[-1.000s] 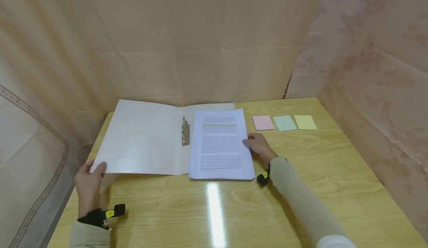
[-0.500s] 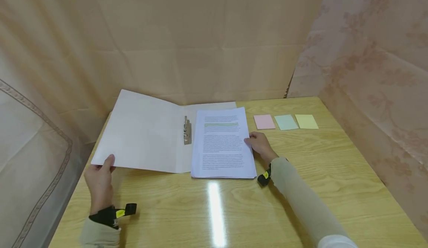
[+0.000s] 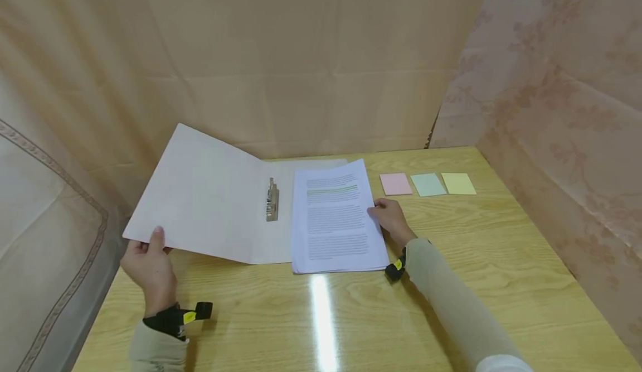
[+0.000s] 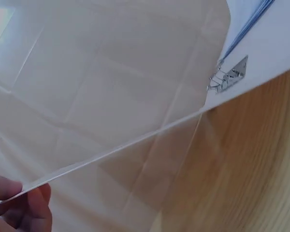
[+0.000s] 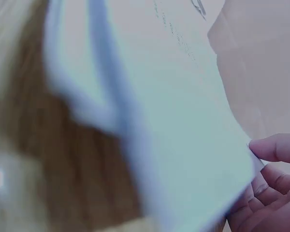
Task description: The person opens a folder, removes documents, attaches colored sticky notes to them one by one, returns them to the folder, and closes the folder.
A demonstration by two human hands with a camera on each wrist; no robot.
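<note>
A white folder [image 3: 200, 199] lies spread on the table, its left cover tilted up. My left hand [image 3: 150, 263] pinches the near left corner of that cover, thumb on top and fingers beneath; the left wrist view shows the same grip on the cover [image 4: 101, 96]. By the folder's spine is a metal lever clip [image 3: 272, 200]. A stack of printed paper [image 3: 336, 221], with a green-highlighted line, overlaps the folder's right side. Its right edge is pinched by my right hand [image 3: 392, 218]. In the right wrist view, thumb and fingers hold the edge of the paper [image 5: 198, 145].
Sticky note pads in pink [image 3: 395, 184], mint [image 3: 428, 184] and yellow [image 3: 458, 183] lie in a row right of the paper on the wooden table [image 3: 476, 238]. A beige curtain [image 3: 301, 59] hangs behind, and a floral cloth [image 3: 567, 110] on the right.
My left hand has raised the folder's left cover and moved slightly right. The folder's spine and clip have shifted a little left of the paper stack. My right hand keeps its hold on the paper.
</note>
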